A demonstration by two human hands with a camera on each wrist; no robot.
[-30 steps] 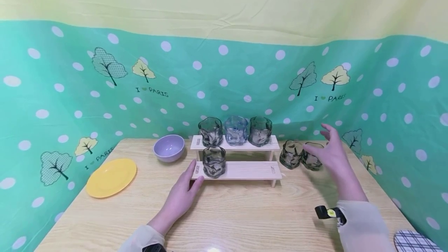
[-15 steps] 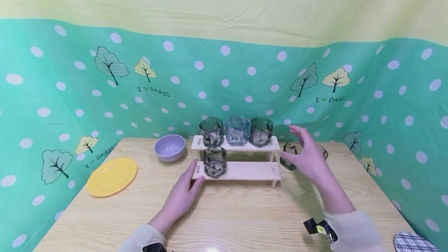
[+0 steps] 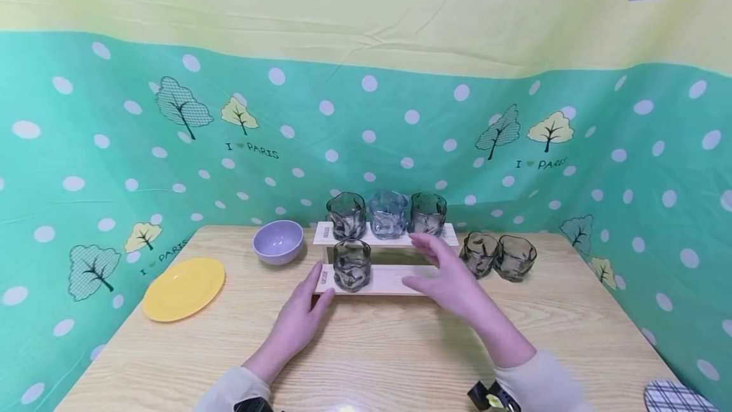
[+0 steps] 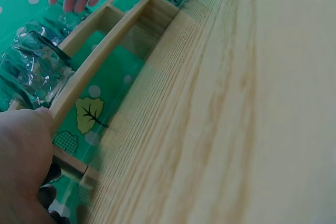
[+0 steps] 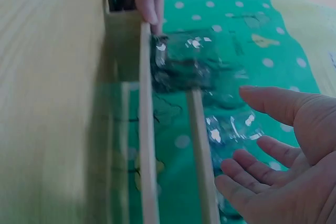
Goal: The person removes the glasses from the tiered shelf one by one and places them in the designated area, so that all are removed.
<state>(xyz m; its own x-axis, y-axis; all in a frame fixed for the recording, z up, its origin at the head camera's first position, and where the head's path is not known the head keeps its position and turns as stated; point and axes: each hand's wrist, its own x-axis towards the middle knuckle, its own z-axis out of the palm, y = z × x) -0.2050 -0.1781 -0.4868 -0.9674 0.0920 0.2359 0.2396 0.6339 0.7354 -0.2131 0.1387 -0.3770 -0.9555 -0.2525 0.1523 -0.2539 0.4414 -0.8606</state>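
A two-step wooden rack stands at the table's back. My left hand grips the left end of its lower step; in the left wrist view the thumb lies at the front edge. On that step, close to this hand, sits a smoky grey glass. The upper step bears a grey glass, a blue-tinted glass and another grey glass. My right hand, fingers spread and holding nothing, hovers over the lower step's right part and hides its end.
Right of the rack, two grey glasses, a nearer one and its neighbour, stand side by side on the table. A purple bowl and a yellow plate are on the left. A checked cloth item lies front right.
My right hand has moved left from the two glasses at the right to the lower step, with its fingers still spread. My left hand has stayed on the rack's end.
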